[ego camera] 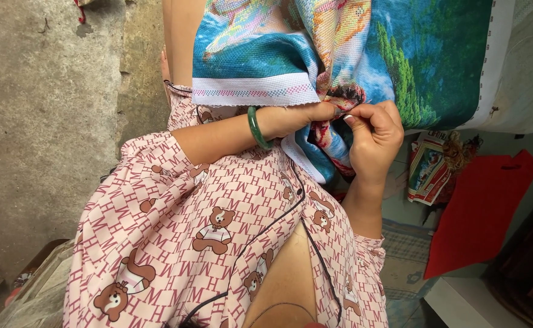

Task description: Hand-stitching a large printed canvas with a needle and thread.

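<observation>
We have the cross-stitch cloth [351,54] hanging in front of our chest, its white-bordered edge running roughly left to right and a fold dropping toward our lap. Our left hand [300,118] pinches the bunched fold shut; our right hand [373,130] closes fingertips on the same spot, seemingly mid-stitch, though we cannot make out a needle. The next pull likely needs a steady, taut fold. A green bangle [255,129] circles the left wrist.
</observation>
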